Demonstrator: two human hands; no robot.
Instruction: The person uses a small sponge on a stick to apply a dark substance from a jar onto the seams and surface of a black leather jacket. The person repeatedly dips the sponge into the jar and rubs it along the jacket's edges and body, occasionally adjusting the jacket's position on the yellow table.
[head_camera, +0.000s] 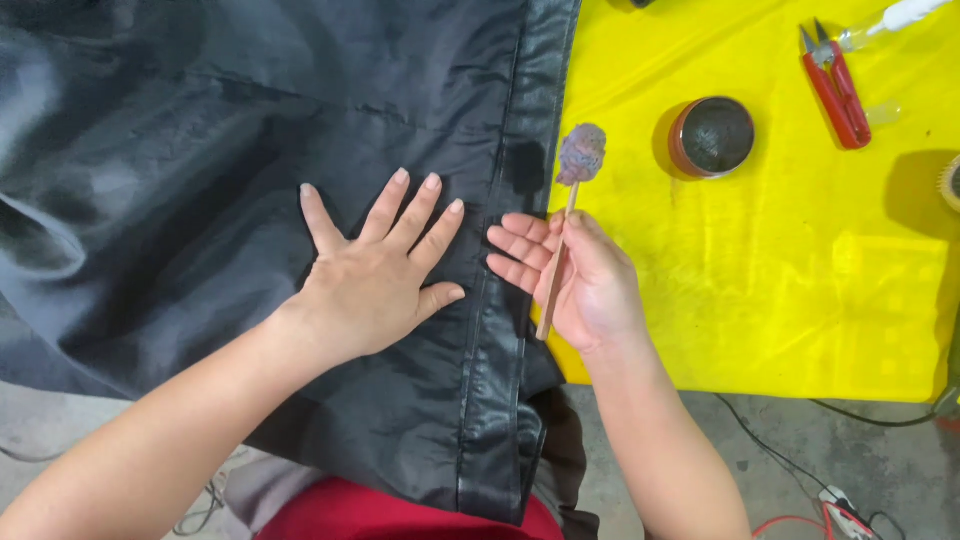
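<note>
My left hand (375, 275) lies flat, fingers spread, on a black garment (200, 150) spread over the table. Its fingertips point toward the garment's folded leather-like edge strip (505, 300). My right hand (580, 280) holds a thin wooden stick (553, 285) between thumb and palm, its other fingers stretched out over the edge strip. The stick's top carries a grey-purple fuzzy dauber head (581, 153), which hovers just right of the strip over the yellow table cover (780, 280).
A small round red-brown tin (712, 137) with dark contents sits open on the yellow cover. Red thread snips (835, 85) lie at the back right beside a clear tube (880, 25). Cables (840, 500) run over the concrete floor below the table edge.
</note>
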